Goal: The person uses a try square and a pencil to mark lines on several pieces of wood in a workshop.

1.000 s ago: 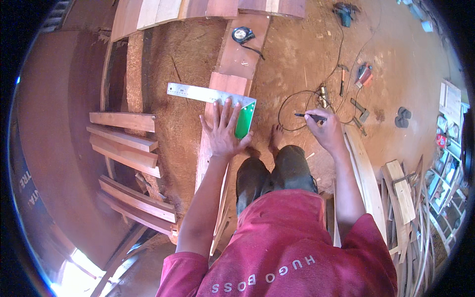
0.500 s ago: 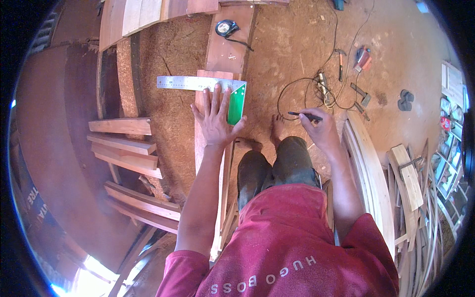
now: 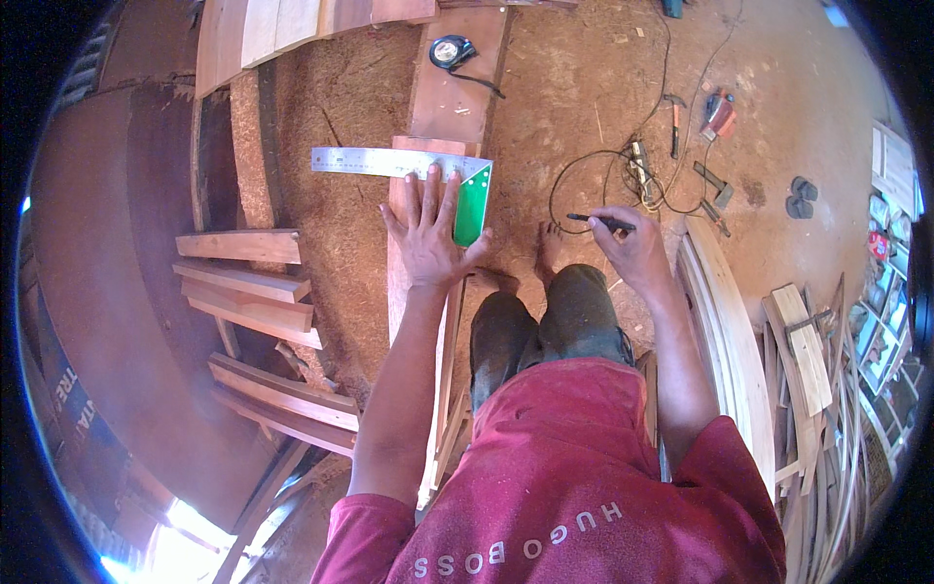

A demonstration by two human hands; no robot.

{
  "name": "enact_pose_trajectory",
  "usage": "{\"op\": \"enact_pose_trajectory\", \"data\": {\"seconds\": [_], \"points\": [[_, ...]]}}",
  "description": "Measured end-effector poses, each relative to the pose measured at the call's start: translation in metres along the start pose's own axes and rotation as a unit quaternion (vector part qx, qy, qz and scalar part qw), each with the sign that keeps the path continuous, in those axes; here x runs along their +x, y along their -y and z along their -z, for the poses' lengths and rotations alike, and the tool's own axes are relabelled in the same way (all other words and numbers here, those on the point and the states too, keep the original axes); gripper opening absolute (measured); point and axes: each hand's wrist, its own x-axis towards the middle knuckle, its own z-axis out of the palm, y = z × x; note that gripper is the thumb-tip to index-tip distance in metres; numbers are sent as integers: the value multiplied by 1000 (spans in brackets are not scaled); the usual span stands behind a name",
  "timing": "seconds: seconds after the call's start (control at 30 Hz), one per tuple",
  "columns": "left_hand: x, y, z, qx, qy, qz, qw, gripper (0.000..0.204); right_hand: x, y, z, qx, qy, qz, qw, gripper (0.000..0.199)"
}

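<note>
My left hand (image 3: 428, 234) lies with its fingers spread over a wooden board (image 3: 399, 292), pressing on a try square. The square's steel blade (image 3: 365, 161) crosses the board near its far end and juts out past its left side. Its green handle (image 3: 473, 206) runs along the board's right side, beside my thumb. To the right, my right hand (image 3: 634, 245) is closed around a black pen (image 3: 603, 222), held in the air with its tip pointing left, apart from the board.
Beyond the board's end, a tape measure (image 3: 451, 53) rests on another plank (image 3: 455, 107). Cut wood pieces (image 3: 243, 282) are stacked at left. A hammer (image 3: 674, 125), a red power tool (image 3: 718, 115) and looped cables lie on the floor at right. Long curved boards (image 3: 725, 321) stand beside my right arm.
The whole view has shifted slightly. My left hand stays on the square, and the pen in my right hand has hardly moved.
</note>
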Motion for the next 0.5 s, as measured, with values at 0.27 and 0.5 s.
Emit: {"op": "enact_pose_trajectory", "data": {"seconds": [0.27, 0.5], "points": [[1, 1, 0, -1, 16, 4, 1000, 101, 15, 21, 3, 12, 1, 11, 1000, 23], [0, 0, 2, -9, -8, -6, 1000, 101, 44, 45, -4, 79, -23, 55, 995, 25]]}}
